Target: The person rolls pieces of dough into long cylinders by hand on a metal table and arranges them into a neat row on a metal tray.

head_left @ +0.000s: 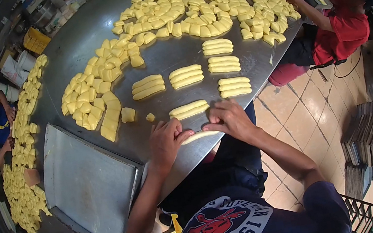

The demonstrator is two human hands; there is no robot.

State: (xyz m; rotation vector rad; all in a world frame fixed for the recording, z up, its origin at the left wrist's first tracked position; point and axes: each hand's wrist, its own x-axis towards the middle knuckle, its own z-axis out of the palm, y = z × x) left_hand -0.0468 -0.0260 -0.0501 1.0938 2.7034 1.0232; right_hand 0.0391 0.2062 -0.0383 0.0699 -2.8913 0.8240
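A pale yellow dough roll (199, 136) lies on the steel bench (85, 39), pressed under the flattened left hand (165, 139) and right hand (229, 118); shirt reads "IS DEAD".

I saw the dough roll (198, 136) on the table (85, 39) between my hands, finished rolls (189, 110) just behind it, the tray (90, 187) to my left.

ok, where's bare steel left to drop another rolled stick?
Free: table above the dough-chunk arc; the tray; a gap between the left hand and the tray. Crowded: stick rows, far pile.
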